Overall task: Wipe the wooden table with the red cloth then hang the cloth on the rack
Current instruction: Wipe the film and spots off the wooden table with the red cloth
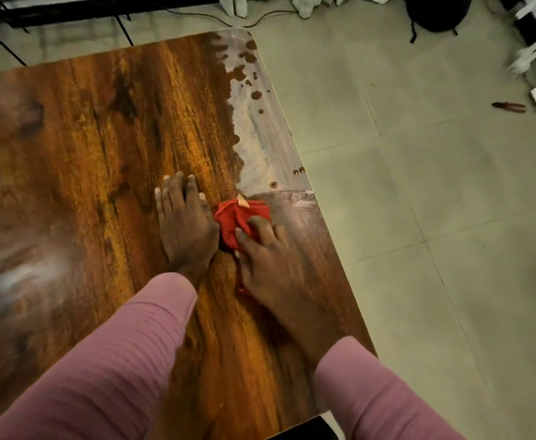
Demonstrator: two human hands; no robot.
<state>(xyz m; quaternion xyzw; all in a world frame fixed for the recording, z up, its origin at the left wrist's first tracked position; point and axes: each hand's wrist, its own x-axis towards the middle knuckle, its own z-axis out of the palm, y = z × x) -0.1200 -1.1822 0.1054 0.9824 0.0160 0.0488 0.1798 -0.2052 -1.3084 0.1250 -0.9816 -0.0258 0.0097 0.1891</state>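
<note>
**Wiping halfway, rack nowhere in sight**

Right hand (269, 262) pressed the bunched red cloth (239, 222) near the table's (101, 138) right edge; left hand (185, 223) lay flat, released, beside it. A pale dusty strip (260, 138) remained; hanging was undone.

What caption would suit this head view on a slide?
Right hand presses red cloth on wooden table near dusty edge; left hand lies flat beside it.
</note>
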